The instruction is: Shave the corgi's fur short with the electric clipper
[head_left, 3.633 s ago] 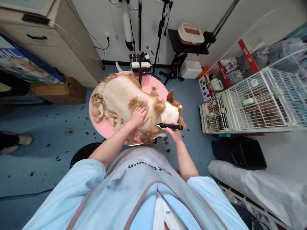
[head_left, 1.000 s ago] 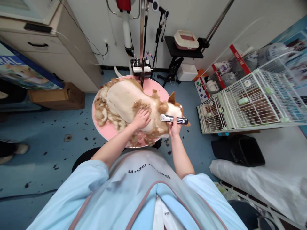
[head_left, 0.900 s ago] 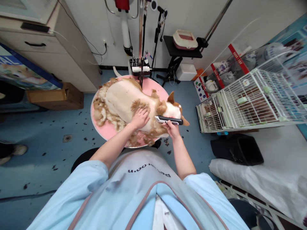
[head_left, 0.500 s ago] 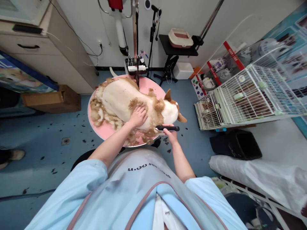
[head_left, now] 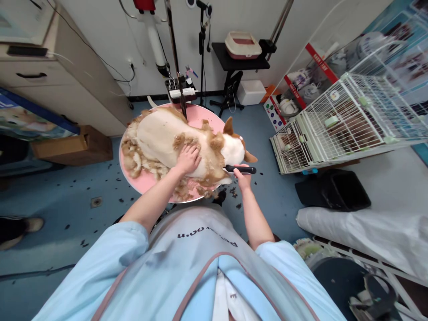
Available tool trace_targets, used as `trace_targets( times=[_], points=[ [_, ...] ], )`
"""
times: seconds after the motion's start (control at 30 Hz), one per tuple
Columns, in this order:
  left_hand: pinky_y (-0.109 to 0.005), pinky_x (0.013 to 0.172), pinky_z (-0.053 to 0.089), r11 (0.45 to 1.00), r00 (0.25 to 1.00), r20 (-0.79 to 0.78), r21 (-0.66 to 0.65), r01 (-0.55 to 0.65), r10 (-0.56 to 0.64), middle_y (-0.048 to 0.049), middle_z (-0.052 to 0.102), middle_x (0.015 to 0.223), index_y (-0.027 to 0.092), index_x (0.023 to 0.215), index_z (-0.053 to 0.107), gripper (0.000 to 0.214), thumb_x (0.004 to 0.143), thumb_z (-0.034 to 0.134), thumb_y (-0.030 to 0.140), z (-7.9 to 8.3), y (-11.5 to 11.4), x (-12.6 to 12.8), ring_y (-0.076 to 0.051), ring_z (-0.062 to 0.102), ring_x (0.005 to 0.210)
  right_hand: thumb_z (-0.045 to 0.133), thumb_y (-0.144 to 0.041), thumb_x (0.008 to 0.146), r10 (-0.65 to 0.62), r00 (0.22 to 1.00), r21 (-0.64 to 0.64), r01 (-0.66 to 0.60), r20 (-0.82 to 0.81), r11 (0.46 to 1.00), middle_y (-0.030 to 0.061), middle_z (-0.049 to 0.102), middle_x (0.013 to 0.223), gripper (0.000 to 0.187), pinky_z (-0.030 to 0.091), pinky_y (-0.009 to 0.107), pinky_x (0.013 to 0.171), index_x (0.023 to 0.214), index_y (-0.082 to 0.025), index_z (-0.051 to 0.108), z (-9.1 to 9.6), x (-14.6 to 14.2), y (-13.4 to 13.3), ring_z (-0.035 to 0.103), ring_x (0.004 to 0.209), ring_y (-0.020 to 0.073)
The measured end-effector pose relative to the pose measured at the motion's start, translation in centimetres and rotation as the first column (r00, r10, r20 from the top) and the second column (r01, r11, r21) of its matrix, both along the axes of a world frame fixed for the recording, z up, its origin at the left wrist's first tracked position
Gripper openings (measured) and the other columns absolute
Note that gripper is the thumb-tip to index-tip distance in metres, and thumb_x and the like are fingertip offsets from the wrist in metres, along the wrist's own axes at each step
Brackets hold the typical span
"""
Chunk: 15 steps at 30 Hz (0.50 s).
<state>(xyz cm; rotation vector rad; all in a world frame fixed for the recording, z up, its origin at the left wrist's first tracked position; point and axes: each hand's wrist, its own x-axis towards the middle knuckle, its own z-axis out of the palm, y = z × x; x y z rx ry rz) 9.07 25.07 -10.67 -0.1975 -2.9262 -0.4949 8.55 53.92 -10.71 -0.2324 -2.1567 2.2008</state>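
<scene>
A tan and white dog lies on a round pink grooming table, its head to the right. Much of its back is clipped short, while longer tan fur stays around the neck and shoulder. My left hand rests flat on its side, fingers spread beside a tuft of loose fur. In my right hand is a black hair clipper, its tip at the dog's neck just behind the white head. Cut fur is heaped along the table's left and near edges.
A tool holder with a white bottle stands at the table's far edge. White wire cages and a black bin are on the right. A cardboard box sits left. Another person's shoe shows at far left.
The clipper and my right hand have moved slightly right and up along the dog's neck. My left hand stays on its side. The whole view has shifted a little.
</scene>
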Motion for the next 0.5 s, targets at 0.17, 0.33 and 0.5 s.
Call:
trace_targets(
  times=[0.17, 0.33, 0.5],
  points=[
    [-0.05, 0.121, 0.024, 1.0, 1.0, -0.006, -0.02, -0.006, 0.006, -0.0171, 0.053, 0.146, 0.011, 0.133, 0.061, 0.051, 0.096, 0.039, 0.039, 0.0, -0.1, 0.1, -0.032, 0.046, 0.136, 0.079, -0.027, 0.062, 0.128, 0.988, -0.03, -0.126, 0.084, 0.992, -0.0024, 0.075, 0.079, 0.031, 0.039, 0.02, 0.04, 0.086, -0.018, 0.062, -1.2, 2.5, 0.0, 0.05, 0.041, 0.0064],
    [-0.05, 0.121, 0.024, 1.0, 1.0, -0.004, -0.02, -0.005, 0.005, -0.0165, 0.054, 0.146, 0.012, 0.134, 0.06, 0.051, 0.096, 0.039, 0.038, 0.0, -0.1, 0.2, -0.031, 0.045, 0.137, 0.074, -0.029, 0.067, -0.125, 0.992, -0.131, 0.12, -0.03, 0.984, -0.003, 0.076, 0.088, 0.031, 0.038, 0.019, 0.041, 0.091, -0.021, 0.057, 0.1, 1.2, 1.4, 0.045, 0.04, 0.0038],
    [-0.05, 0.121, 0.025, 0.999, 1.0, -0.003, -0.039, -0.021, 0.021, -0.0151, 0.055, 0.145, 0.014, 0.135, 0.06, 0.05, 0.096, 0.039, 0.038, 0.2, 0.0, 0.1, -0.03, 0.047, 0.136, 0.077, -0.029, 0.064, -0.031, 0.999, -0.014, 0.031, 0.008, 0.999, -0.0035, 0.074, 0.081, 0.031, 0.04, 0.02, 0.044, 0.089, -0.019, 0.062, -0.7, 0.8, 0.1, 0.05, 0.046, 0.0062]
  ],
)
